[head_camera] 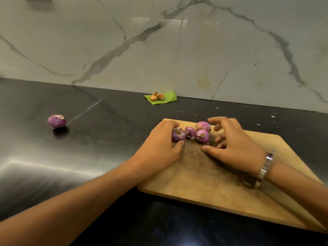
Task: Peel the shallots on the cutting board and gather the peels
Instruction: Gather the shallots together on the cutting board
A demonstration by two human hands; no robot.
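Purple shallots sit in a tight cluster at the far left end of the board, four that we can count: shallot one on the left, shallot two beside it, shallot three to the right, and shallot four just behind that one. All four still wear their skins.

Our left hand curls around shallot one, fingers wrapped over its far side and the thumb pressed against its near side, so it grips that bulb. Our right hand hovers half open just right of the cluster: its fingers are bent and spread, the upper ones arching over shallot four, the thumb lying flat on the wood near shallot three. We cannot tell whether any fingertip actually touches a bulb; it holds nothing. A bracelet circles the right wrist.

Both forearms reach in from the near side, the right one crossing over the board.

On the counter, well left of the board, lies a fifth shallot alone, its top trimmed pale. Far back, against the marble wall, a leaf carries a small heap of peels. White specks dot the counter beyond the board's far right side.
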